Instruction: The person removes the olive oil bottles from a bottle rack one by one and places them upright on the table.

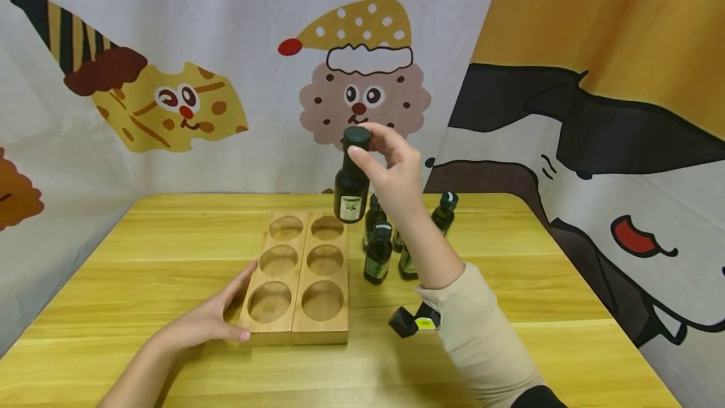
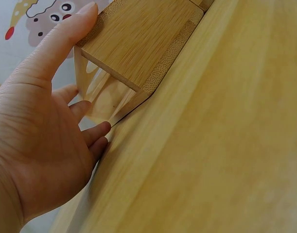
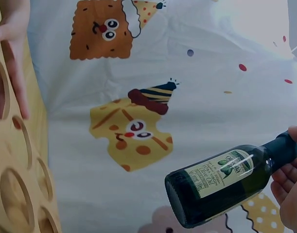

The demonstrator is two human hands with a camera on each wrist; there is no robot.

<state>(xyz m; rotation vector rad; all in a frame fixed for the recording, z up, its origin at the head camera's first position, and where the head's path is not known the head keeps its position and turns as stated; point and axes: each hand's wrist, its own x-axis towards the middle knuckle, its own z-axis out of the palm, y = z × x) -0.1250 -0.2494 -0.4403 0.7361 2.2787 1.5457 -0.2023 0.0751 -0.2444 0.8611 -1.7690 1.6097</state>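
My right hand (image 1: 399, 175) grips a small dark green olive oil bottle (image 1: 351, 191) by its capped neck. The bottle hangs upright above the far right corner of a wooden holder (image 1: 296, 294), apart from it. In the right wrist view the bottle's (image 3: 216, 179) cream label faces the camera. Two rows of round recesses run along the holder, with no bottle in them. My left hand (image 1: 201, 323) touches the holder's near left corner with the thumb and its left side with the fingers. In the left wrist view, the left hand's (image 2: 46, 131) fingers look slightly bent.
Right of the holder stand several similar bottles (image 1: 378, 257), partly hidden behind my right forearm. Nearer lies a black dumbbell-shaped thing (image 1: 403, 322) with a yellow label, partly covered by the sleeve. A cartoon-printed curtain (image 1: 215, 30) hangs behind the wooden table (image 1: 170, 238).
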